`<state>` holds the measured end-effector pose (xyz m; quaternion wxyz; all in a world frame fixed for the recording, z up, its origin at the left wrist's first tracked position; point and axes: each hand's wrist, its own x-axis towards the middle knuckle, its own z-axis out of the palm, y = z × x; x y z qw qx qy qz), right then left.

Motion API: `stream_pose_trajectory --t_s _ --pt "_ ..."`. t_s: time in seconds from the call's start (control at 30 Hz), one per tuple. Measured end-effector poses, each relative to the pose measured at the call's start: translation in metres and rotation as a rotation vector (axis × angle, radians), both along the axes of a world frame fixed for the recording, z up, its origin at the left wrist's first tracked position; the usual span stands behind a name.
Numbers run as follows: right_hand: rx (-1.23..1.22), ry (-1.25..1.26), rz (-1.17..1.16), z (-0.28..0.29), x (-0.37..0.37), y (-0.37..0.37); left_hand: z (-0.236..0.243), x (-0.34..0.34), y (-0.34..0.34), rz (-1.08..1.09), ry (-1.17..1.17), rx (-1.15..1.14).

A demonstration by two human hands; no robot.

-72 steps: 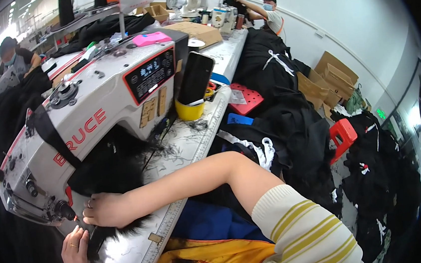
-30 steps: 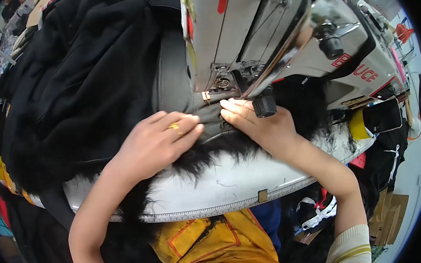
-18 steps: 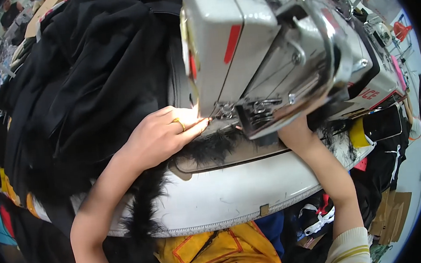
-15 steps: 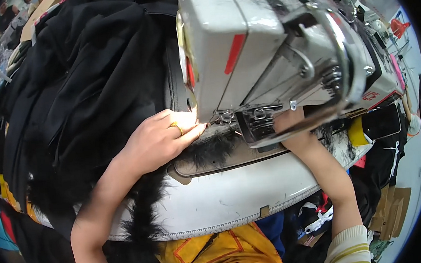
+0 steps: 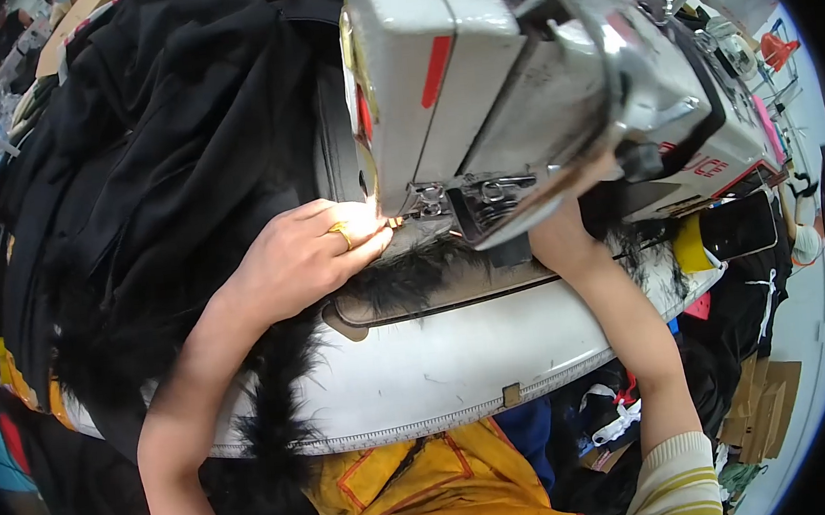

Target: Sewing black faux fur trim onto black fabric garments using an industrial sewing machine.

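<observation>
A white industrial sewing machine point(image 5: 515, 82) fills the upper middle of the head view. My left hand point(image 5: 309, 257), with a gold ring on one finger, lies flat on black fabric with a black fur trim point(image 5: 404, 278), fingertips close to the needle area under the lit machine head. My right hand point(image 5: 553, 235) reaches under the machine arm; its fingers are hidden behind the machine body, so I cannot tell what they touch. The fur trim runs along the machine bed and hangs down over the white table point(image 5: 441, 363).
A large heap of black garments point(image 5: 148, 153) lies to the left of the machine. A yellow cup point(image 5: 691, 243) and a dark phone point(image 5: 748, 223) stand at the right end of the table. Cardboard boxes point(image 5: 769, 403) sit on the floor at lower right.
My head has swung from looking down the long table to close over the needle. My right hand has slid back behind the machine head and gone out of sight; the left hand stays on the fabric.
</observation>
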<state>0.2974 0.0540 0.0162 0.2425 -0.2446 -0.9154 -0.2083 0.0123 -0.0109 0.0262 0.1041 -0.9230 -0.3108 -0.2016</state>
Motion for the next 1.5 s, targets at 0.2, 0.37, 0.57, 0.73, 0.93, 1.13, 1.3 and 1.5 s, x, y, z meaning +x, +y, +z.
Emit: stream_pose_trajectory --t_s 0.2,0.37,0.57,0.73,0.93,1.13,1.3,1.5 --pt "-0.281 -0.048 -0.041 0.005 0.002 -0.004 0.001 -0.004 0.003 0.059 -0.054 0.120" --pt "-0.215 -0.250 -0.013 0.025 0.015 -0.045 0.008 0.001 -0.031 0.125 0.027 0.028" --pt "-0.412 -0.313 0.109 0.049 -0.012 -0.063 0.012 0.031 -0.057 0.375 -0.017 -0.092" --pt "-0.370 -0.245 0.070 0.023 -0.035 -0.049 0.012 0.028 -0.051 0.432 0.014 -0.143" --pt "-0.263 -0.211 0.016 0.015 -0.036 -0.050 0.010 0.009 -0.062 0.200 0.194 0.088" --pt "-0.147 -0.195 -0.024 0.004 -0.028 -0.035 0.009 0.003 -0.048 0.165 0.046 0.071" --pt "-0.033 -0.065 -0.075 0.007 -0.026 -0.026 -0.001 -0.009 -0.011 0.051 -0.056 0.043" --pt "-0.007 -0.083 -0.120 0.003 -0.024 -0.031 -0.001 -0.003 -0.010 0.132 -0.018 0.037"
